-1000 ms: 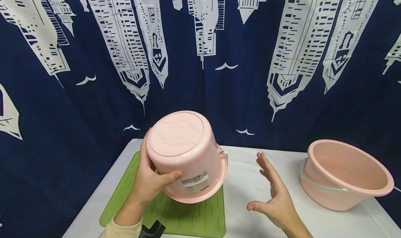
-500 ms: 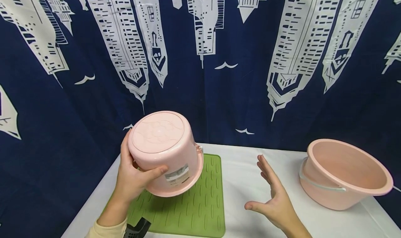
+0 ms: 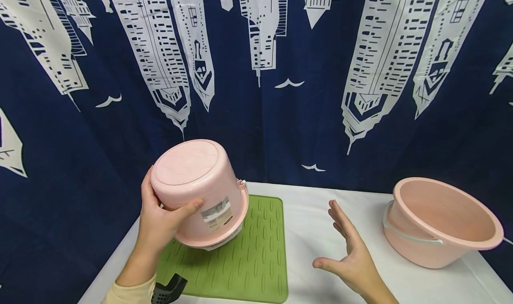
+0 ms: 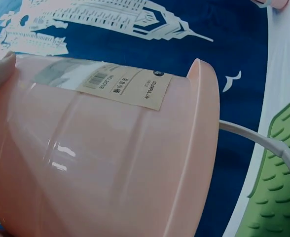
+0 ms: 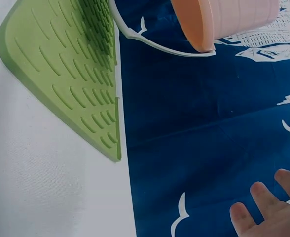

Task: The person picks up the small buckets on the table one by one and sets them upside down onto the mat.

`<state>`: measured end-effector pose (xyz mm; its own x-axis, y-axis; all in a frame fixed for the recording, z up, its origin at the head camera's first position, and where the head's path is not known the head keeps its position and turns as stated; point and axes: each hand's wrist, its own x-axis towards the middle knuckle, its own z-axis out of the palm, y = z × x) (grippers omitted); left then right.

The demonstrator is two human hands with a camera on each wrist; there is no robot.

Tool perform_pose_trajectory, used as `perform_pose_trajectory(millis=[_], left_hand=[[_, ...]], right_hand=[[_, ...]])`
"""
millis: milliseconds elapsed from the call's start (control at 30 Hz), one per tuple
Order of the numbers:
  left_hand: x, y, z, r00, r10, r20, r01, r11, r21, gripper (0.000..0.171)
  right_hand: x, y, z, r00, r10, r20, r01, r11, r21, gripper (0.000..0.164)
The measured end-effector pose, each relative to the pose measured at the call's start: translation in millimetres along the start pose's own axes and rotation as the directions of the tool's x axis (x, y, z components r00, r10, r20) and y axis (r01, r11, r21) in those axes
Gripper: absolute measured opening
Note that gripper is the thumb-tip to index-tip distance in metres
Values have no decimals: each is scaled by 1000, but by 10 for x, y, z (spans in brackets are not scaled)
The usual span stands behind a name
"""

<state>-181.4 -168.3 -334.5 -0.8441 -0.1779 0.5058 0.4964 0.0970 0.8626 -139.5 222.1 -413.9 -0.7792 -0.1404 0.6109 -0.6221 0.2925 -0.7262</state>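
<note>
My left hand [image 3: 158, 224] grips a pale pink bucket [image 3: 218, 179] by its side near the base, thumb across the near wall. The bucket is tipped mouth-down above a green ridged mat [image 3: 260, 259], its base facing up and toward me. A paper label [image 4: 120, 86] is stuck on its wall, and in the left wrist view a pale handle [image 4: 263, 140] hangs off the rim. To the right, my right hand [image 3: 350, 250] is held over the white table with its thumb and fingers spread apart, holding nothing.
Farther right stands a wide pink tub [image 3: 417, 255], upright, with a light handle [image 3: 409, 236] lowered along its side. A navy cloth [image 3: 304, 117] with white skyline prints rises behind the white table [image 3: 308, 219]. Black gear [image 3: 170, 290] shows at my left wrist.
My left hand has carried the pink bucket leftward over the mat, and the bucket's base has turned somewhat away from me. My right hand has hardly moved.
</note>
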Motion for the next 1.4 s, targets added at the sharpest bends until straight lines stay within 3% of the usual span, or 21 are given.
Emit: perform_pose_trajectory(millis=[233,367,567,833,1067,1400], left_hand=[[8,-82,-78,985,-144,-97,152,985,77,113],[20,-150,-115,976,-173,-129,182,981,64,113],[7,-291,-175,973,-177,-147,200,968,154,120],[43,-482,-280,955,-186,-231,239,944,226,123],[50,-729,-307,964,-133,-231,195,943,271,129],[-28,-1047,-263,963,-94,-253,174,932,317,134]], right_hand=[[-8,-2,3,1000,-2,0,2,1000,-12,127],[-8,1,5,1000,-3,0,3,1000,-16,127],[-13,14,18,1000,1,2,-1,1000,-13,127],[-23,32,33,1000,5,5,-5,1000,-7,127],[-32,40,39,1000,11,7,-11,1000,4,127],[-43,34,34,1000,13,7,-13,1000,-2,126]])
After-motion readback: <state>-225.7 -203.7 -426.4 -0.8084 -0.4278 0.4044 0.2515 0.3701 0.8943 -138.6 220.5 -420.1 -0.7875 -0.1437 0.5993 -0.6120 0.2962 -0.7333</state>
